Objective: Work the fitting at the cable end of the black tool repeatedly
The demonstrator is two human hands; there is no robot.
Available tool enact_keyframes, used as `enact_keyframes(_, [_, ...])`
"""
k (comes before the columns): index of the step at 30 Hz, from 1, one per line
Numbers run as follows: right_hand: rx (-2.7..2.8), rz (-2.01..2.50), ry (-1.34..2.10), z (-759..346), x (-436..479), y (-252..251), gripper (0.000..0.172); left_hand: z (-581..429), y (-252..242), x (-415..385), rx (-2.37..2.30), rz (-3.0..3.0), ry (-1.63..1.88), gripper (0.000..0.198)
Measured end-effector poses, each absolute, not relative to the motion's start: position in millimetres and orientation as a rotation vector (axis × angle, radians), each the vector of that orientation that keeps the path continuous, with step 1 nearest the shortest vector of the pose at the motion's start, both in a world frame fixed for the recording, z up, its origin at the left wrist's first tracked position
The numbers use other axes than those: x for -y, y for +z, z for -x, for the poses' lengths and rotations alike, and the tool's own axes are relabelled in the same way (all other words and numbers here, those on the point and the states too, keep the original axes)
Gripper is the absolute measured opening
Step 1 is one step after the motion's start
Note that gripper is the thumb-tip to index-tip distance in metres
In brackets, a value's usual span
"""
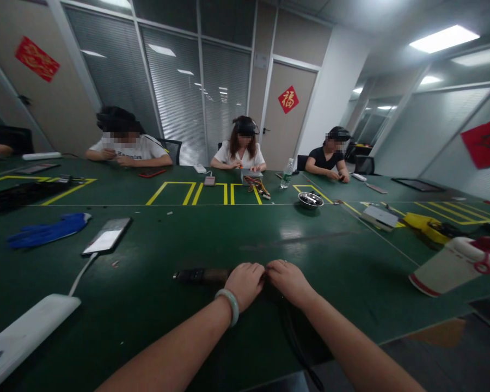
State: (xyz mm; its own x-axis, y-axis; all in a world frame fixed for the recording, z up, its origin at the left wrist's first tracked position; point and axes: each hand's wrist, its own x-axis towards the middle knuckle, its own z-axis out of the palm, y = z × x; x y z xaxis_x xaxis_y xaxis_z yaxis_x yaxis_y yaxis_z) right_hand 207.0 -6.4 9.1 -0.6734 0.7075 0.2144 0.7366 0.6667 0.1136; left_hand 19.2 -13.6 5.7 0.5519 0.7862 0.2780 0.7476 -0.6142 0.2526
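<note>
A dark, stick-shaped corded tool [208, 275] lies across the green table in front of me, its narrow tip pointing left. It looks like an electric screwdriver, though its right end is covered by my fingers. My left hand [245, 283], with a pale bangle [230, 305] at the wrist, is closed over that right end. Close against it, my right hand [288, 280] has its fingers curled down, and whatever they pinch is hidden. A black cord [294, 337] runs from beneath my right hand toward the table's near edge.
To the left are a blue glove [49, 231], a phone [106, 237] and a white power bank [32, 337] cabled to it. A white cup [445, 267] with a red lid stands right. Farther off are a metal bowl [310, 200], a bottle [286, 174] and several seated people.
</note>
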Motion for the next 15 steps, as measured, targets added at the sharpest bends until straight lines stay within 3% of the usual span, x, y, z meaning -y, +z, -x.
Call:
enact_keyframes(8, [2.724, 1.249, -0.210, -206.8, -1.6, -3.7, 0.012, -13.1, 11.9, 21.2, -1.228, -2.660, 0.832, 0.033])
enact_keyframes(15, [2.580, 1.413, -0.155, -255.2, -20.5, 11.8, 0.016, 7.2, 27.7, 28.5, -1.280, -2.649, 0.958, 0.036])
